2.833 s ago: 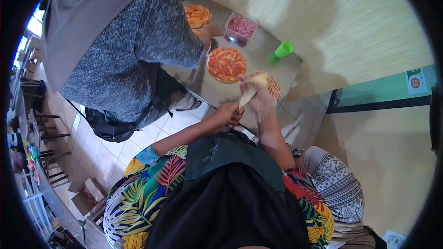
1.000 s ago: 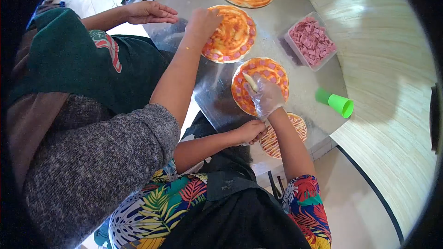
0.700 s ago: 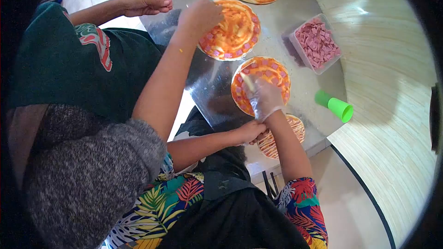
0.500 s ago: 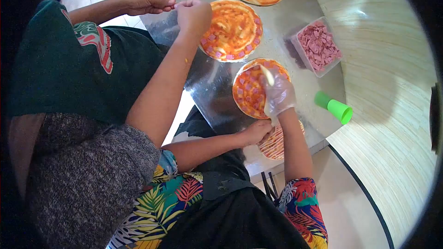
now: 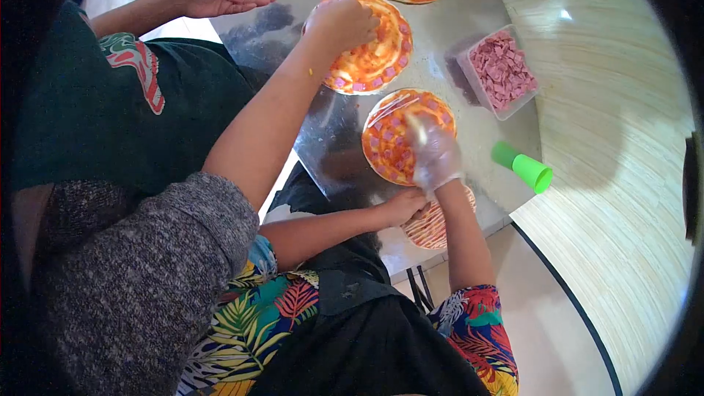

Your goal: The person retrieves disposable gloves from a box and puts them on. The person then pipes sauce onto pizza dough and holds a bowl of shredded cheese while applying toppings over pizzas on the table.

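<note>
In the head view, the relation that mattered lay between the pale bag (image 5: 416,128) and the ham-dotted pizza (image 5: 383,143) under it. The person's gloved right hand (image 5: 438,154) hung over that pizza's right half, its fingers closed around the bag. The bag was blurred, but its long axis seemed to run from the glove away from the body and slightly leftward, toward the pizza's far edge. Thin white lines (image 5: 390,108) crossed the far-left part of the topping, to the left of the bag's end; whether the end touched the topping could not be told.

The bare left hand (image 5: 405,207) was farther from the bag's front end, just beside the right wrist at the near rim of the white-striped pizza (image 5: 433,227). Its fingers were curled; whether they gripped anything was hidden.

A clear tub (image 5: 480,92), well filled with pink meat pieces (image 5: 504,67), stood beyond the right hand on the metal table (image 5: 484,132). Nearer was a green cup (image 5: 532,172), its contents not visible. A co-worker's hand (image 5: 341,26) was over another pizza (image 5: 392,37).
</note>
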`<state>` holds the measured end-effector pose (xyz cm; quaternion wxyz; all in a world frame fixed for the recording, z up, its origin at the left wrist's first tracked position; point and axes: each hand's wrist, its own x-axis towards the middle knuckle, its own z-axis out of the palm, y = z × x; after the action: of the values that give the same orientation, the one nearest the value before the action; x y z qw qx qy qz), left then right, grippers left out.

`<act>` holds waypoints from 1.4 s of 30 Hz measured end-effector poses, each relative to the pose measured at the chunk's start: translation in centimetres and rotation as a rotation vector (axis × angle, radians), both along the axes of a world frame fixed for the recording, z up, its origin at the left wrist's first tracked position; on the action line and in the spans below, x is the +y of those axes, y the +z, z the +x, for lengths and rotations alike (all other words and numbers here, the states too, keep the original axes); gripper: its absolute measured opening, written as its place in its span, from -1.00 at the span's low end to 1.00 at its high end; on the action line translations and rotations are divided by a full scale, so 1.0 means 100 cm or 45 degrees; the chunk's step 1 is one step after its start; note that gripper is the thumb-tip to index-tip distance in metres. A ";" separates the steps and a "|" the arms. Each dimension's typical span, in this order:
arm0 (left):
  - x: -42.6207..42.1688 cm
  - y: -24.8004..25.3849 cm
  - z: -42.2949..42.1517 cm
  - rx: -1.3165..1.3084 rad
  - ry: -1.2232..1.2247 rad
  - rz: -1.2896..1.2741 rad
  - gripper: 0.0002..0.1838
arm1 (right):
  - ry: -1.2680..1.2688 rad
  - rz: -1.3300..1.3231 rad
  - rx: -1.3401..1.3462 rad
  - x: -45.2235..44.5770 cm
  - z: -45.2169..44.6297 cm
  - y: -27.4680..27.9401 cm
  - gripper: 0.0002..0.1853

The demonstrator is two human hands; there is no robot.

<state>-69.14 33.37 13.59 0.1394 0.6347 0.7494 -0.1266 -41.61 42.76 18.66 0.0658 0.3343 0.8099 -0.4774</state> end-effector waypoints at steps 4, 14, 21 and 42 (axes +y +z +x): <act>-0.005 0.005 -0.002 0.253 -0.336 0.140 -0.85 | 0.646 0.362 -0.350 -0.018 0.003 0.015 -0.74; -0.029 0.035 -0.052 0.461 0.028 -0.196 -0.86 | 0.520 0.284 -0.302 -0.008 0.020 0.009 -0.75; -0.063 0.078 -0.057 0.631 0.134 -0.003 -0.89 | 0.124 -0.106 -0.209 0.021 0.026 -0.015 -0.78; -0.035 0.017 0.365 -2.653 1.089 -0.255 -0.85 | 0.655 0.459 -0.263 -0.005 0.041 0.016 -0.74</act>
<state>-32.65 29.83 15.30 0.7783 0.1084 0.4103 0.4627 -37.54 42.27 20.26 0.2060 0.1717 0.9283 -0.2574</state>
